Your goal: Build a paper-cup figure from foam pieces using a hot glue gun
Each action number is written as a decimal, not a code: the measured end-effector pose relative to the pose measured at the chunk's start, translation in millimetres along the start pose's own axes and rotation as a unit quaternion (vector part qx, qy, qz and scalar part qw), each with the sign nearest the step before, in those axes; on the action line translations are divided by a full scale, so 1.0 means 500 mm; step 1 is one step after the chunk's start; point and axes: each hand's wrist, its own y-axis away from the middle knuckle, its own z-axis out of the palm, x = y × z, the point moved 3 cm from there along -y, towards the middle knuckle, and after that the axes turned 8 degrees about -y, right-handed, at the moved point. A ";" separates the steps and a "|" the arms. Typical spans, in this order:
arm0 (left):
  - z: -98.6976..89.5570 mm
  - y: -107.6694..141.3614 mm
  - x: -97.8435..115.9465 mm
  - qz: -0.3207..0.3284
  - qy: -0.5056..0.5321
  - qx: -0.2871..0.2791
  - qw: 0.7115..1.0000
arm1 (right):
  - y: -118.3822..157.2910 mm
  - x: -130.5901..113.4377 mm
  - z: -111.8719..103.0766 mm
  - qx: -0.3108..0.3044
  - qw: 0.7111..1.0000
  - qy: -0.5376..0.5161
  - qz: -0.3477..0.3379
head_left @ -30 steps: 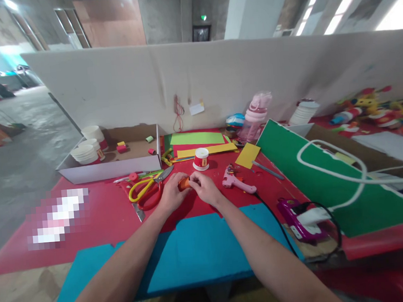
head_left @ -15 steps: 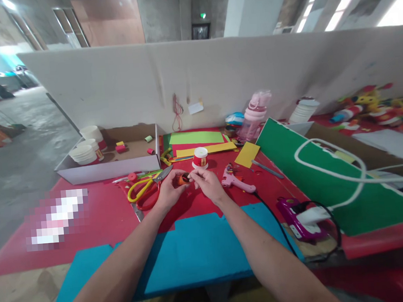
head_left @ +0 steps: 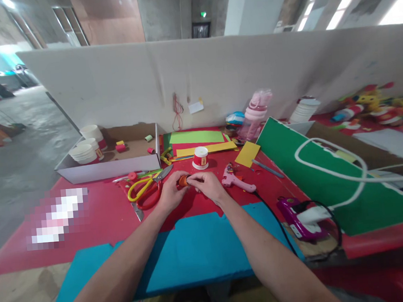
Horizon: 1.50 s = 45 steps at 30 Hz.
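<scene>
A small orange roll is held between my two hands over the red table. My left hand has its fingers closed around the roll's left side. The fingertips of my right hand pinch at its right end and partly cover it. Just beyond my hands stands an upside-down red and white paper cup. Scissors with yellow and red handles lie left of my left hand. To the right of my right hand rests a pink glue gun.
An open box with paper cups and small paper rolls stands at the back left. Yellow paper, a purple power strip and a green board are on the right. Blue foam lies along the front edge.
The orange roll has turned, so its dark opening no longer shows. My right fingers have closed in against its right end.
</scene>
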 end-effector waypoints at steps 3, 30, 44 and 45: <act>-0.001 0.001 -0.001 0.014 -0.014 -0.001 1.000 | -0.001 0.003 0.000 -0.005 1.000 -0.001 0.001; -0.001 0.003 0.013 0.038 -0.045 -0.001 0.998 | -0.004 0.012 -0.007 -0.022 0.999 -0.020 0.040; -0.004 0.004 0.023 0.058 -0.052 -0.014 0.997 | -0.006 0.015 -0.010 -0.049 0.998 0.001 0.042; -0.004 0.004 0.024 0.060 -0.053 -0.016 0.997 | -0.006 0.014 -0.008 -0.045 0.999 0.021 0.021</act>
